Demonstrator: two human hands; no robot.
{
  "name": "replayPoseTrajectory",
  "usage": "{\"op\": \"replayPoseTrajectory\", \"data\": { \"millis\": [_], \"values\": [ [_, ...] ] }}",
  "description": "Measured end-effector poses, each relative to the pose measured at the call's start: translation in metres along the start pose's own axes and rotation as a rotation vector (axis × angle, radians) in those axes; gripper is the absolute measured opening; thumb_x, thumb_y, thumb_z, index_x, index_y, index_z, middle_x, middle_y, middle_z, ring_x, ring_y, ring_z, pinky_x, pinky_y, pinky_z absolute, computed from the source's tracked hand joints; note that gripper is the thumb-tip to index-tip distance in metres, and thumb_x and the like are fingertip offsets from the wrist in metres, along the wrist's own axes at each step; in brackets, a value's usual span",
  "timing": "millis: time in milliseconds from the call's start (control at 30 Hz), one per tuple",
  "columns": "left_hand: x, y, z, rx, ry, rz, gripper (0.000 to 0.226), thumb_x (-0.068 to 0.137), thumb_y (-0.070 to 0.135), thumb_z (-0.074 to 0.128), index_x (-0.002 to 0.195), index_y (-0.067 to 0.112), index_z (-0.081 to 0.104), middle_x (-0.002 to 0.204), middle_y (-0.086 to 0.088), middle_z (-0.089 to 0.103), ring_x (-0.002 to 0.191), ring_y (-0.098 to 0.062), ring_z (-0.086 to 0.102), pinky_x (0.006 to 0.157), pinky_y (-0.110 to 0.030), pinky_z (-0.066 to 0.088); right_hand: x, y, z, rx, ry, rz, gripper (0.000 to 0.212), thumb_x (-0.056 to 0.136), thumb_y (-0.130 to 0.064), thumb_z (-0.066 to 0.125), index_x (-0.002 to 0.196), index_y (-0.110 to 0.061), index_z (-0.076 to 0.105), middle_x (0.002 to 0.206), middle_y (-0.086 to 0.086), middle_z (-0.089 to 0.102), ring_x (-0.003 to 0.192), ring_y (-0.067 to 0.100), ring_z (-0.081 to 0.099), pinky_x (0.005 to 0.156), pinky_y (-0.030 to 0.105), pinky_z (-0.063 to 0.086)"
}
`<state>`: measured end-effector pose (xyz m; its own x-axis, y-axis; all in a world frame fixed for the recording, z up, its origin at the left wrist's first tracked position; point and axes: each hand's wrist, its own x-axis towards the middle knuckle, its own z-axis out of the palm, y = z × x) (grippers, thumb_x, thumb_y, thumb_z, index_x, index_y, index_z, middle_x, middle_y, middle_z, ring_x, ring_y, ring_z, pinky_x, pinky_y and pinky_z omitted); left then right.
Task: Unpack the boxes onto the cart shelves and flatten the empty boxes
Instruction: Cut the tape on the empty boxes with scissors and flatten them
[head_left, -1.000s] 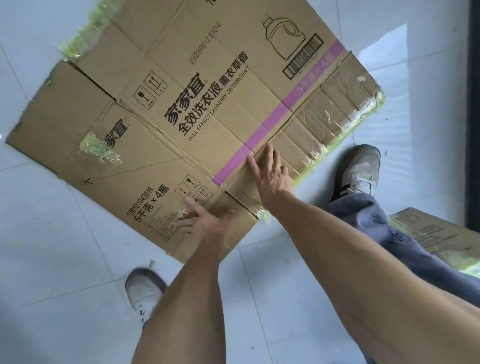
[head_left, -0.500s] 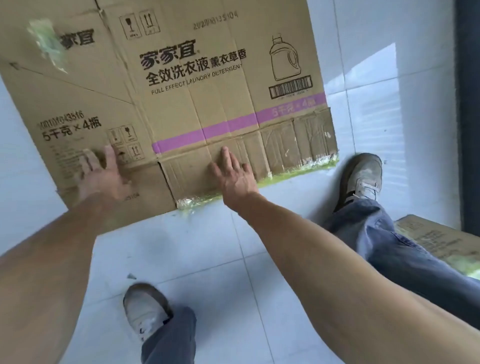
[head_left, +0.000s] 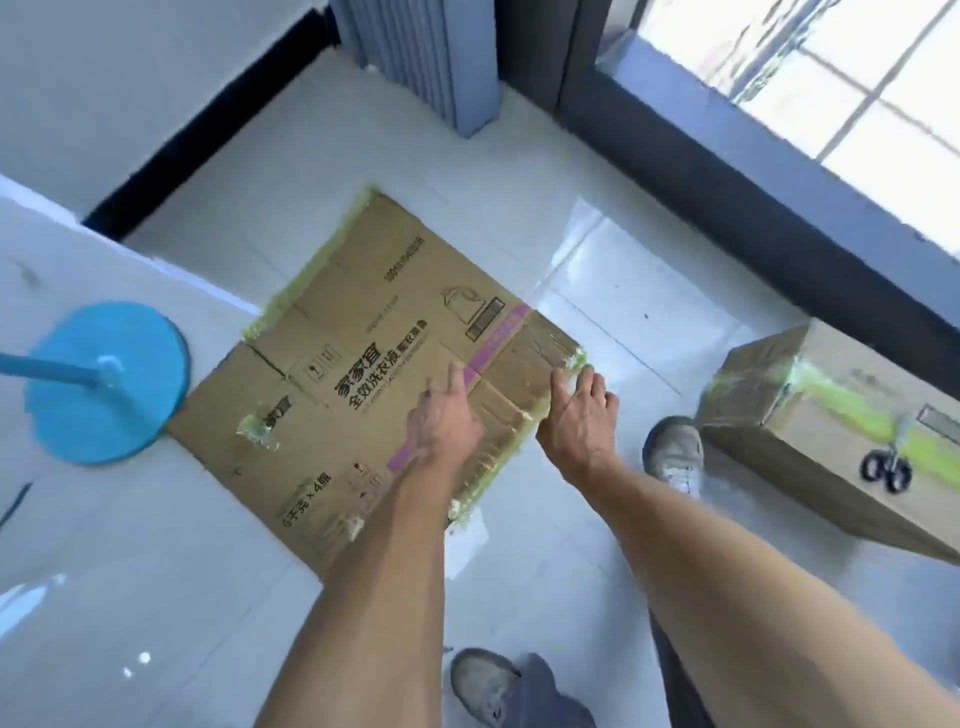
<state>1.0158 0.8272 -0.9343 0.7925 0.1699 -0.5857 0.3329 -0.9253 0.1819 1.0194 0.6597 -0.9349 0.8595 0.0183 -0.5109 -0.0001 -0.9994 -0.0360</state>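
Both hands flat, left hand (head_left: 445, 423) and right hand (head_left: 577, 420) pressing flattened box (head_left: 332, 374) on floor (head_left: 597, 291)

Head view, steeply down, near floor (head_left: 597, 545)

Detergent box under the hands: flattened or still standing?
Flattened. The detergent box lies as one flat sheet on the floor tiles, printed panel up, with the left hand and right hand pressing on it.

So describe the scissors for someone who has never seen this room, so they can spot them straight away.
Start at the big window on the right, then drop to the sealed brown cardboard box on the floor below it. The black-handled scissors lie on its top beside the green tape; the flattened cardboard box nearby carries nothing but two hands.
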Motion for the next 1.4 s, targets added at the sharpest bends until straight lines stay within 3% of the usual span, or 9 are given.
{"op": "replayPoseTrajectory", "data": {
  "millis": [67,167,333,467,600,767,1033,1200,1400],
  "values": [
    [-0.011,0.038,-0.028,0.03,0.024,0.044,0.079,0.096,0.019,0.059,0.156,0.022,0.007,0.143,-0.018,0.042,0.082,-0.015,0.061,0.068,-0.03,0.057,-0.013,0.025,-0.026,0.025,0.012,0.026,0.066,0.093,-0.026,0.044,0.153,-0.018,0.015,0.157,0.023,0.014,0.145,0.036,0.017,0.112,0.046,0.026],
    [-0.023,0.108,-0.045,0.052,0.048,0.099,0.077,0.095,0.016,0.05,0.157,0.024,0.004,0.15,-0.017,0.036,0.103,-0.023,0.059,0.079,-0.032,0.05,-0.024,0.083,-0.059,0.074,0.038,0.113,0.07,0.093,-0.022,0.044,0.154,-0.019,0.011,0.16,0.025,0.003,0.149,0.037,0.008,0.114,0.047,0.021],
    [-0.037,0.215,-0.024,0.047,-0.001,0.183,0.074,0.096,0.026,0.049,0.157,0.021,0.007,0.152,-0.016,0.031,0.133,-0.035,0.041,0.105,-0.046,0.04,-0.023,0.189,-0.084,0.162,0.059,0.259,0.069,0.09,-0.022,0.051,0.15,-0.019,0.016,0.158,0.026,0.009,0.146,0.039,0.014,0.112,0.047,0.025],
    [-0.049,0.301,0.019,0.109,-0.083,0.225,0.075,0.092,0.019,0.047,0.156,0.02,0.009,0.145,-0.016,0.034,0.126,-0.035,0.044,0.1,-0.044,0.042,-0.03,0.285,-0.083,0.254,0.035,0.37,0.072,0.09,-0.019,0.055,0.151,-0.019,0.016,0.16,0.024,0.005,0.147,0.04,0.01,0.115,0.05,0.023],
    [-0.06,0.39,0.056,0.265,-0.131,0.353,0.072,0.094,0.023,0.044,0.156,0.02,0.006,0.145,-0.013,0.036,0.12,-0.03,0.047,0.094,-0.039,0.043,-0.043,0.38,-0.07,0.322,0.041,0.49,0.076,0.088,0.0,0.052,0.153,-0.018,0.017,0.161,0.026,-0.002,0.149,0.04,0.006,0.116,0.051,0.019],
    [-0.076,0.472,0.091,0.329,-0.164,0.488,0.069,0.096,0.023,0.045,0.155,0.02,0.009,0.138,-0.011,0.04,0.116,-0.028,0.051,0.093,-0.04,0.046,-0.055,0.457,-0.055,0.395,0.026,0.616,0.077,0.09,-0.009,0.055,0.154,-0.021,0.015,0.161,0.026,-0.002,0.149,0.039,0.006,0.117,0.049,0.02],
    [-0.085,0.512,0.106,0.426,-0.23,0.572,0.073,0.092,0.017,0.046,0.156,0.022,0.011,0.142,-0.011,0.039,0.117,-0.028,0.05,0.091,-0.039,0.046,-0.062,0.48,-0.037,0.514,-0.016,0.719,0.075,0.09,-0.008,0.056,0.152,-0.02,0.016,0.161,0.024,-0.004,0.149,0.039,0.004,0.115,0.048,0.022],
    [-0.07,0.521,0.094,0.46,-0.252,0.587,0.075,0.09,0.017,0.05,0.155,0.024,0.013,0.139,-0.012,0.042,0.119,-0.03,0.05,0.096,-0.041,0.046,-0.047,0.471,-0.054,0.522,-0.033,0.732,0.069,0.09,-0.008,0.054,0.15,-0.02,0.022,0.16,0.025,0.005,0.146,0.039,0.014,0.111,0.045,0.029],
    [-0.051,0.527,0.078,0.462,-0.236,0.612,0.065,0.088,0.014,0.049,0.147,0.022,0.022,0.132,-0.012,0.046,0.112,-0.03,0.052,0.091,-0.042,0.049,-0.032,0.461,-0.072,0.545,-0.07,0.735,0.074,0.09,-0.005,0.055,0.153,-0.019,0.018,0.16,0.025,0.004,0.147,0.038,0.012,0.115,0.046,0.027]
  ]
}}
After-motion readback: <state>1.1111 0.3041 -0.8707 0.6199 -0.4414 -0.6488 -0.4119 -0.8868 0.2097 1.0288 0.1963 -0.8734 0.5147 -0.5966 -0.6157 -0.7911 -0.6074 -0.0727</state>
